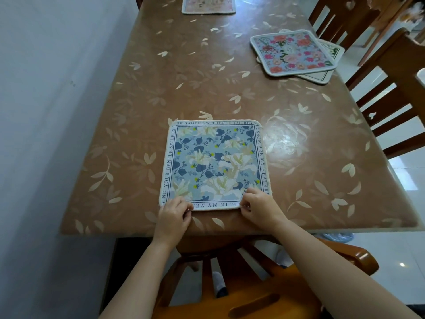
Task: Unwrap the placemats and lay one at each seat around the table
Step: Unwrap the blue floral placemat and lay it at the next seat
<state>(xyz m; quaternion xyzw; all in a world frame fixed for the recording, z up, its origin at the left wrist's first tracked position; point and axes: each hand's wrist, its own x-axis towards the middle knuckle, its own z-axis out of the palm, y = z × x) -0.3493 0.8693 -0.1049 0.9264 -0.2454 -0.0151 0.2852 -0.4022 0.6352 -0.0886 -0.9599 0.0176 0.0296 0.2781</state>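
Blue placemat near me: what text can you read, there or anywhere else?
Blue placemat, top border: "HE SADTHE WITHERED CHERRY"
Right border: "LOSSOM ARE MY HEATBR"
Left border: "IND YOUR GENTLE SMILE IS T"
Near border, upside down, ends covered: "IN MY ME"
Pink placemat, far placemat: none legible.

Dining table (207, 77) beside a pale wall (46, 111)
The table, under a glossy brown leaf-printed cover, runs near to far along the plain whitish wall on the left. Slatted wooden chairs (391, 93) stand along its right side, another chair (253, 286) at the near end, on shiny white floor tiles (404, 176).
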